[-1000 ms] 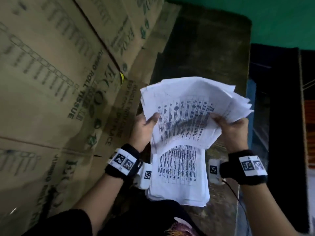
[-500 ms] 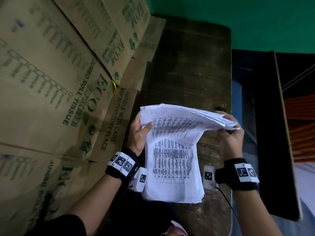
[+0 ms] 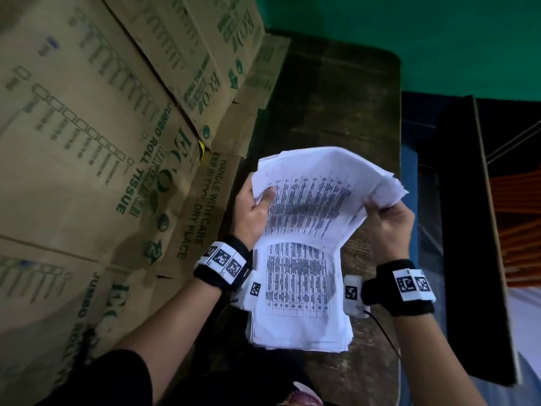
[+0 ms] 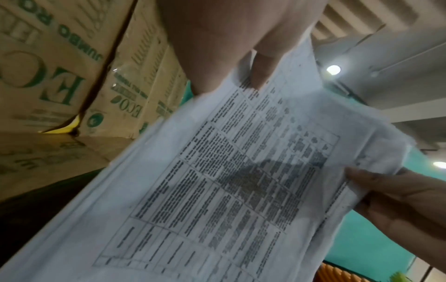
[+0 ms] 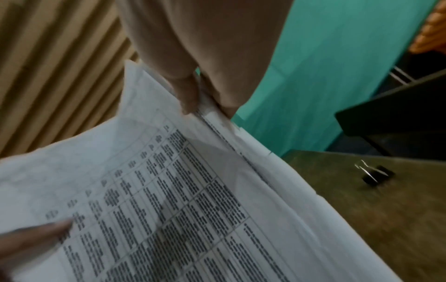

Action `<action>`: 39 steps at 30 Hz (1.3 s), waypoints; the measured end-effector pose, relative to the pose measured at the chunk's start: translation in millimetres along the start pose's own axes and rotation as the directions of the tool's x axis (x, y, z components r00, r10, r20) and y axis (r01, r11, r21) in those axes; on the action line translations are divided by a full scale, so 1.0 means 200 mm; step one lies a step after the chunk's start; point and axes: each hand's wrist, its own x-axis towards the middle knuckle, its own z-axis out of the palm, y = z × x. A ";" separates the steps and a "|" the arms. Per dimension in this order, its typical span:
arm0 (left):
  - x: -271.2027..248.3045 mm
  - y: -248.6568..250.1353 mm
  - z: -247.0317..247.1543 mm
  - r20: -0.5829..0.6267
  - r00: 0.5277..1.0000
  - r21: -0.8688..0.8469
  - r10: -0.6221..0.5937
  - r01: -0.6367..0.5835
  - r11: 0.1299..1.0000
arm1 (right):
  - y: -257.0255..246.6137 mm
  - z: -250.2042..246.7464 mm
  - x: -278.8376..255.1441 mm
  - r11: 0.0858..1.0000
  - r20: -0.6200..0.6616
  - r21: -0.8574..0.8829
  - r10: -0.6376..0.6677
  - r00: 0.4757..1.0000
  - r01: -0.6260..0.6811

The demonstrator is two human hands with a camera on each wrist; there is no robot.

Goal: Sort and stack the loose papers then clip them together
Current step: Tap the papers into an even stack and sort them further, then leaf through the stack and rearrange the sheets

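Both hands held a sheaf of printed papers (image 3: 316, 197) lifted and bowed above the remaining stack (image 3: 301, 303), which lay on the wooden table (image 3: 336, 98) below and between the wrists. The left hand (image 3: 253, 213) gripped the sheaf's left edge, thumb on the printed face and fingers curled behind; the right hand (image 3: 390, 219) pinched its right edge between thumb and fingertips. This two-sided hold probably served to square the loose edges before the sheaf was laid back on the stack. A black binder clip (image 5: 375, 174) sat on the table beyond and to the right of the right-hand fingertips, apart from the papers, presumably kept within reach for the final step.

In the head view the clip was hidden, apparently behind the raised sheets. The fingers behind the sheaf could not be seen, the printed tables were too blurred to read, and the cardboard boxes (image 3: 87, 142) to the left of the left hand were cut off by the frame.
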 end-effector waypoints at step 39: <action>0.01 -0.12 0.07 -0.027 0.994 0.082 -0.108 0.109 0.991 | 0.28 0.05 -0.03 0.937 0.079 -0.199 0.306 0.949 -0.286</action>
